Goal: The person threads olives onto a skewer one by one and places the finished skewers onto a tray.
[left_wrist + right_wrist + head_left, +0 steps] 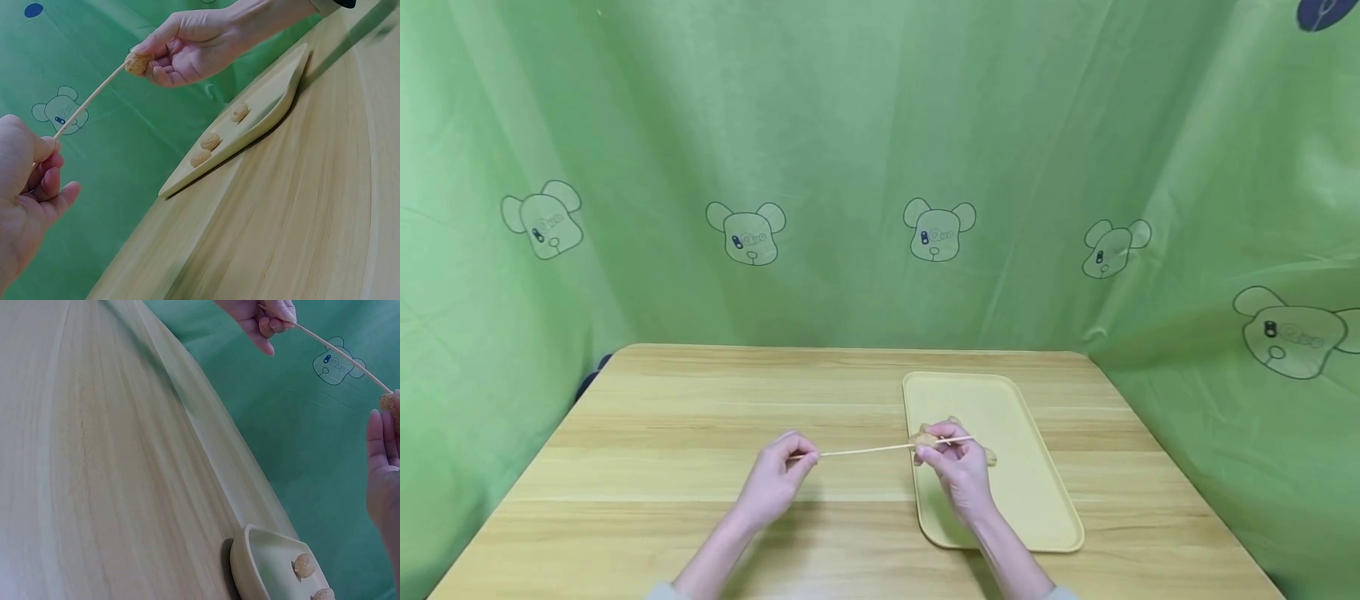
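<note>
Wooden skewer held in air, reaching from left of tray to over tray's left part. Golden-brown ball on skewer, stick showing at both sides of it, above tray's left edge. Right hand over tray, fingers pinching ball. Left hand, left of tray, pinches skewer between thumb and fingers. Three more balls lie in tray, two close together, third apart. Wood-grain worktop under tray. Green curtain with bear-head outlines beyond tray.
</note>
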Available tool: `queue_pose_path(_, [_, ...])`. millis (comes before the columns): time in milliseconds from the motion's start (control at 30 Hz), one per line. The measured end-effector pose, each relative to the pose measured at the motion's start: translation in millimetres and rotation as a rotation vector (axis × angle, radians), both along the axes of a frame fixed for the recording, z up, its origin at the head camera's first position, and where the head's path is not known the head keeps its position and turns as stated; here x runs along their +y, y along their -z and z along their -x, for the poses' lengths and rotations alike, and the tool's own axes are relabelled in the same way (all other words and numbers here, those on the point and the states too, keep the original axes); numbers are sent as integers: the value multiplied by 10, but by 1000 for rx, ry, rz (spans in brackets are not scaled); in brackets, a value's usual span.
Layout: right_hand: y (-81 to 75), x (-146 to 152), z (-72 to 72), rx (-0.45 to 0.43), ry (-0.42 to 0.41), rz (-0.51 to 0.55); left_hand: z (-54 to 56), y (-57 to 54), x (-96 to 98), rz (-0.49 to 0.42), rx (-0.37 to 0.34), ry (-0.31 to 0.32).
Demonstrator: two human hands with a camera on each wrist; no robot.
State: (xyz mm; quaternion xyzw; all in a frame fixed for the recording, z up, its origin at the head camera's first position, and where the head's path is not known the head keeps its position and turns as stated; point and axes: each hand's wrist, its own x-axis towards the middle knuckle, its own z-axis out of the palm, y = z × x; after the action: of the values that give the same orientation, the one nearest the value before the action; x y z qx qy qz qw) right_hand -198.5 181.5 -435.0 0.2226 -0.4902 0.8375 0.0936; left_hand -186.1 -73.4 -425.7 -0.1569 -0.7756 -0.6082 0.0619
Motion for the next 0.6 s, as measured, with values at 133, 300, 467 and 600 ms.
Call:
queue_pose_path(133, [13,-10,1,-8,-7,5,7,10,19,4,9,-2])
queue_pose_path(300, [33,-22,-7,-28,-7,-1,11,11,40,22,8,-1])
queue_pose_path(467, [34,-32,0,-27,-13,-3,19,13,62,13,7,1])
queue_pose_path(600, [24,-39,13,-27,-21,0,34,14,81,4,4,5])
